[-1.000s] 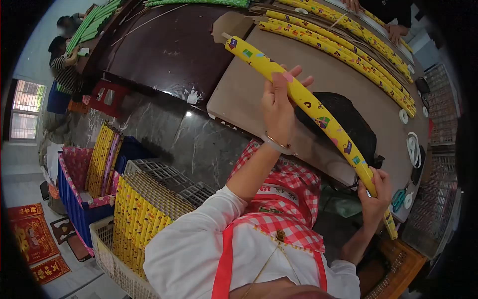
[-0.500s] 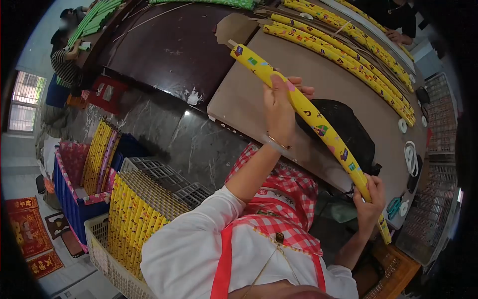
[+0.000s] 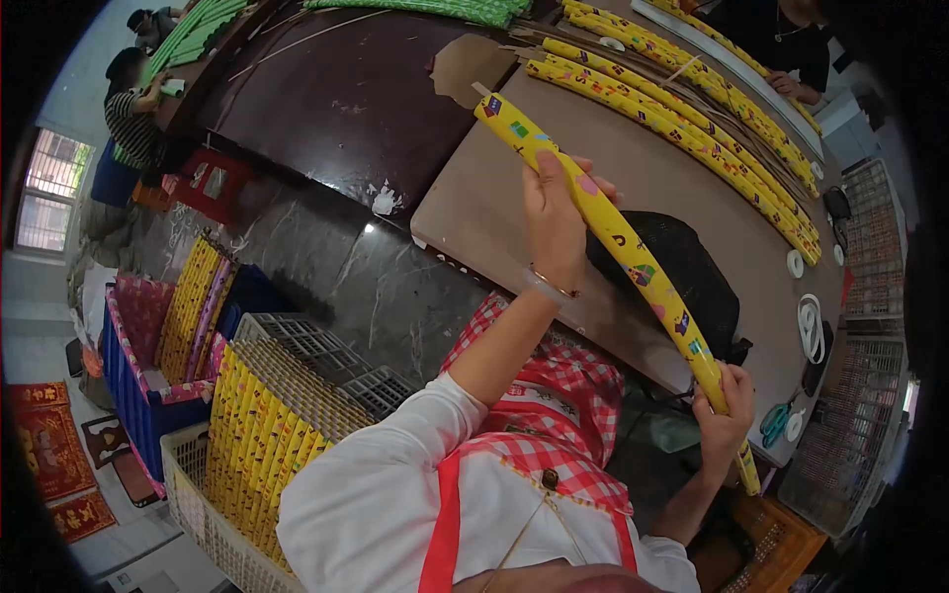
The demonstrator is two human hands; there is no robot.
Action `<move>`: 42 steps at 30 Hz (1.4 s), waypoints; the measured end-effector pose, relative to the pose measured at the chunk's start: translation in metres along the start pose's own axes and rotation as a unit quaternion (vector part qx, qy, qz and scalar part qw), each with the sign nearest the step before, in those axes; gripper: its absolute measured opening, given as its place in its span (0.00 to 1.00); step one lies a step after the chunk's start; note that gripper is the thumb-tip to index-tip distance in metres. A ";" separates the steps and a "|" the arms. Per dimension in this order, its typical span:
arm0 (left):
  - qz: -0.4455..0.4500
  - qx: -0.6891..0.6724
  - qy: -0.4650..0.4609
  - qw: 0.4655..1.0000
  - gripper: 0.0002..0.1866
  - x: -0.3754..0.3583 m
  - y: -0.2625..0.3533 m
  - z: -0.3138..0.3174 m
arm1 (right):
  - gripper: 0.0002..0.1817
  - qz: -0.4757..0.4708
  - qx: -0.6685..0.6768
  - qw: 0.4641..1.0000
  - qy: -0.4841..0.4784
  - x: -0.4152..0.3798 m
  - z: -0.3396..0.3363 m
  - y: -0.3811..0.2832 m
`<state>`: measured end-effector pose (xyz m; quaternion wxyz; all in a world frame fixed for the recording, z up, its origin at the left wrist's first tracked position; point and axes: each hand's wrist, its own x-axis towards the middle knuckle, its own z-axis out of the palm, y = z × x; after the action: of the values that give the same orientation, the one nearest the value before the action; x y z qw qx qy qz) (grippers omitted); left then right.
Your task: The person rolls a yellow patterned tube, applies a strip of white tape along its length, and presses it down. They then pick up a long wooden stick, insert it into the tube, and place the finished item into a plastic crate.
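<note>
A long roll of yellow patterned wrapping paper (image 3: 633, 252) slants across the front of me, above the table edge. A pale tip sticks out of its far end. My left hand (image 3: 556, 212) is closed round the upper part, thumb on top and fingers on the far side. Near the lower end, my right hand (image 3: 727, 410) grips the roll with its fingers wrapped over it. Beneath the roll, a black mesh item (image 3: 697, 287) lies on the brown table (image 3: 474, 188), partly hidden.
More yellow rolls (image 3: 682, 128) lie along the table's far side. Scissors (image 3: 776, 423) and tape rolls (image 3: 794, 264) sit at the right. A crate (image 3: 188, 484) of upright yellow rolls stands lower left, beside a blue bin (image 3: 129, 371). A person (image 3: 791, 49) is across the table.
The roll has turned slightly steeper: its far end shifted a little right and its near end left. Both hands keep their hold on it.
</note>
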<state>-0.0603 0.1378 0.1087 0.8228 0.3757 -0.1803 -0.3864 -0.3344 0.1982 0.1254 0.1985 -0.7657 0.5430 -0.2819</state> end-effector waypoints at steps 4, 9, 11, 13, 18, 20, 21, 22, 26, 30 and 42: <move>0.028 0.006 -0.022 0.999 0.28 -0.002 -0.002 -0.002 | 0.19 -0.005 -0.010 1.000 -0.005 0.000 -0.003 -0.002; 0.018 -0.083 0.034 0.996 0.33 0.009 -0.004 -0.007 | 0.18 -0.047 -0.013 0.999 -0.002 0.000 -0.003 0.004; 0.027 -0.076 0.039 0.996 0.31 0.016 0.006 -0.008 | 0.18 -0.042 -0.015 0.999 0.006 -0.002 -0.003 0.002; 0.037 -0.069 0.044 0.996 0.30 0.022 0.014 -0.006 | 0.18 -0.038 -0.015 0.999 0.014 -0.002 -0.003 0.002; 0.043 -0.028 0.069 0.996 0.24 0.030 0.021 -0.004 | 0.20 -0.077 -0.063 0.995 0.028 -0.004 -0.004 0.009; 0.030 -0.035 0.063 0.997 0.25 0.030 0.023 -0.005 | 0.21 -0.081 -0.069 0.994 0.033 -0.005 -0.004 0.007; 0.028 -0.037 0.057 0.997 0.24 0.031 0.021 -0.006 | 0.21 -0.081 -0.077 0.993 0.038 -0.006 -0.004 0.006; 0.025 -0.041 0.049 0.998 0.23 0.031 0.020 -0.007 | 0.21 -0.082 -0.077 0.993 0.038 -0.007 -0.004 0.005; 0.010 -0.084 0.051 0.995 0.22 0.028 0.022 -0.006 | 0.22 -0.068 -0.074 0.994 0.047 -0.010 -0.005 0.007; 0.004 -0.081 0.032 0.996 0.25 0.024 0.021 -0.010 | 0.22 -0.073 -0.071 0.994 0.050 -0.011 -0.005 0.011; 0.006 -0.053 0.025 0.998 0.27 0.029 0.035 -0.010 | 0.21 -0.074 -0.071 0.993 0.064 -0.016 -0.007 0.015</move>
<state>-0.0186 0.1348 0.1287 0.8480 0.3404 -0.1410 -0.3809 -0.3543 0.2085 0.1183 0.0866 -0.7964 0.5152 -0.3048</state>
